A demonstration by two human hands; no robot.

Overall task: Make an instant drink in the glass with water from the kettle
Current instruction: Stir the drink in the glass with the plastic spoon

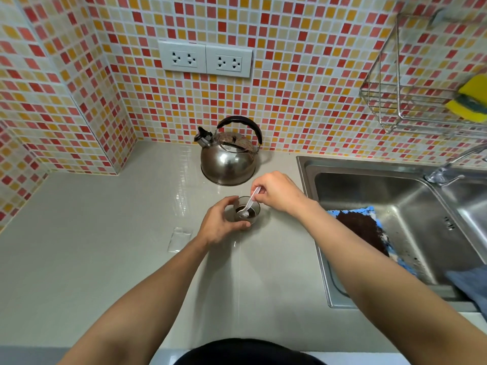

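Note:
A small clear glass (pixel 253 216) with dark liquid in it stands on the grey counter (pixel 105 233). My left hand (pixel 220 224) wraps around its left side. My right hand (pixel 276 191) pinches the handle of a white plastic spoon (pixel 249 202), whose bowl dips into the dark liquid. Behind the glass, by the tiled wall, sits a steel kettle (pixel 228 159) with a black handle and its spout turned to the left.
A clear empty sachet (pixel 180 238) lies on the counter left of my left arm. A steel sink (pixel 395 219) to the right holds a blue cloth with dark grounds (pixel 363 230). A wire rack (pixel 411 96) with a yellow sponge (pixel 469 101) hangs above it.

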